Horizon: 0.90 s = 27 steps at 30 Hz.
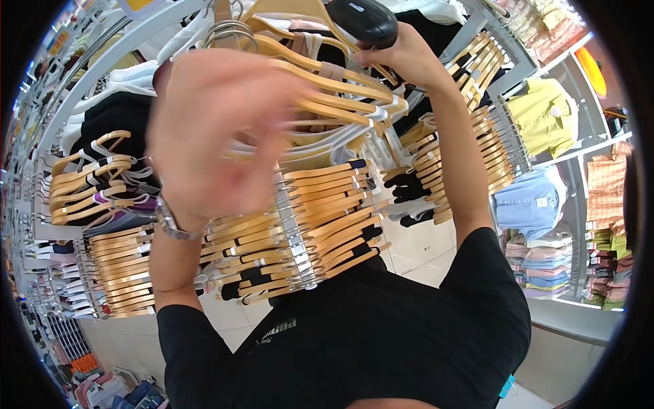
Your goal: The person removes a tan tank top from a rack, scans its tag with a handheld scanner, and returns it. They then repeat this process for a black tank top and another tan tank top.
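My right hand point(411, 60) is wrapped around a black handheld barcode scanner point(364, 22) at the top. It is beside wooden hangers point(327, 82) bearing light and dark garments, and its fingertips are near the hangers' edge. Close to the camera, my left hand point(221, 133) is raised in front of those hangers and smeared by motion. Its fingers look bent, but whether they hold anything cannot be made out. A metal watch point(172, 221) circles the left wrist. Part of the hanger cluster is hidden behind this hand.
Nearer my body, a rail holds many wooden hangers point(340, 218). More hangers hang at the left point(119, 273) and right point(470, 160). A yellow shirt point(545, 116) and a blue shirt point(531, 201) hang on the right rack. Pale floor tiles point(419, 249) show below.
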{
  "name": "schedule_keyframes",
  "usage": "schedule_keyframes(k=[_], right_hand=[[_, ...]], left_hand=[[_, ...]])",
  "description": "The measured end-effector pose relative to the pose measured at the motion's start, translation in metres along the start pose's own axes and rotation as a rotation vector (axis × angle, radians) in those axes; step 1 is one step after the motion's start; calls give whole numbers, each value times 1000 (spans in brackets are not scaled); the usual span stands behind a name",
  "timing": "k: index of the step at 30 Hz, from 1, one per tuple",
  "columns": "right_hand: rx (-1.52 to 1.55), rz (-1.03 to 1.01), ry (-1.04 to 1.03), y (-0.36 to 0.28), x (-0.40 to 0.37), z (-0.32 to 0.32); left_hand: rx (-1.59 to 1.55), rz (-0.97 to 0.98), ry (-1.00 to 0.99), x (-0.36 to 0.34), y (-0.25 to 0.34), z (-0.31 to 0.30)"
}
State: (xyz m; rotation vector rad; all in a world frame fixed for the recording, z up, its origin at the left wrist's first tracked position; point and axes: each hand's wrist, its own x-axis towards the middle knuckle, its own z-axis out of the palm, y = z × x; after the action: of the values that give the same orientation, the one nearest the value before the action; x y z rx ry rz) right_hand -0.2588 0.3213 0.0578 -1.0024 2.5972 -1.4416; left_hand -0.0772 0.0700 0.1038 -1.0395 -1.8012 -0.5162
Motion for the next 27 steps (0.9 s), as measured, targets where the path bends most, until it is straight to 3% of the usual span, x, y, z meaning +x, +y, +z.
schedule_keyframes(k=[3,6,10,16,27], right_hand=[[33,31,16,-5,-7,6],[82,59,17,-4,-14,6],[204,40,37,7,-25,11],[297,39,113,22,-42,16],[37,111,312,33,-108,-30]], left_hand=[[11,-95,-372,15,20,42],[161,-140,-618,9,16,80],[317,-181,-687,-16,-2,114],[278,-223,-767,-19,-4,111],[166,-239,-762,-20,-6,100]])
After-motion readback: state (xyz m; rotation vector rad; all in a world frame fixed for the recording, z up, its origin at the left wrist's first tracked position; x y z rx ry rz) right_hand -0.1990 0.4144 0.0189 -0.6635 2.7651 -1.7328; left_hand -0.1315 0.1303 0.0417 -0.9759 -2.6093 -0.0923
